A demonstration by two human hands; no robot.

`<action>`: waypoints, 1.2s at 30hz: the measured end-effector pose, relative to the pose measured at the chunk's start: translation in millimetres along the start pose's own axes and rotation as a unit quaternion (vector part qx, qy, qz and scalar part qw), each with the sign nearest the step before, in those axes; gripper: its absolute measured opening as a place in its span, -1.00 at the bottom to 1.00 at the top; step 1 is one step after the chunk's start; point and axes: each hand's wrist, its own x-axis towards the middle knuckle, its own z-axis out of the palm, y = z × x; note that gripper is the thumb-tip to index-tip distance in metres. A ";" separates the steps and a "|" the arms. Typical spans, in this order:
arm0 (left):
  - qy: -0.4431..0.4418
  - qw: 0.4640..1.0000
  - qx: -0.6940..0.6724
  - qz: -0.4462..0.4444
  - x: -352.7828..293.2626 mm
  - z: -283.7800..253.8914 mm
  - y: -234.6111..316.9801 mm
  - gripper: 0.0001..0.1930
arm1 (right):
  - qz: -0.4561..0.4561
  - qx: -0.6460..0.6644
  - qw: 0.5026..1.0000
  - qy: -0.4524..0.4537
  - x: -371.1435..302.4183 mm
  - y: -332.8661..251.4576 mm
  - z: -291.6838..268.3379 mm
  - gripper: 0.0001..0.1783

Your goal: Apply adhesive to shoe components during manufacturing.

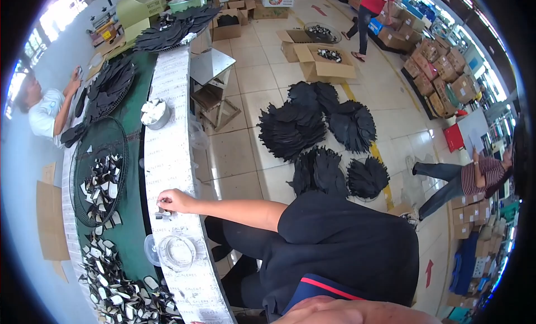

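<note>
My right hand (175, 201) reaches left over the narrow white table (170, 134) covered with printed paper. Its fingers are pinched together at the tabletop, over a small dark and pale piece (163, 213). I cannot make out exactly what is between the fingertips. My left hand is not in view. Closer to me than the right hand, a round clear plastic tub (177, 253) with whitish residue stands on the table, beside a clear lid (151, 250). Farther up the table is a round container (156, 115) filled with white material.
Black-and-white cut pieces (114, 290) heap on the green conveyor belt (131, 229), near a wire basket (78, 198) of similar pieces. Bundles of flat black pieces (293, 131) lie on the floor behind. A co-worker (47, 109) sits across the belt; two other people stand farther off.
</note>
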 end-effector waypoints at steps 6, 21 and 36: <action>0.023 0.989 -0.140 -0.039 13.0 -8.1 -23.2 -0.55 | 0.015 0.031 0.999 -0.006 -5.6 0.5 -4.5 -0.80; -0.021 0.941 -0.327 -0.079 -26.2 -38.7 -65.3 -0.60 | 0.023 0.110 0.993 -0.035 0.8 6.3 -2.0 -0.79; -0.125 0.942 -0.308 0.044 -36.3 -19.8 -43.1 -0.46 | 0.010 0.026 0.989 -0.148 -103.7 -119.0 23.0 -0.78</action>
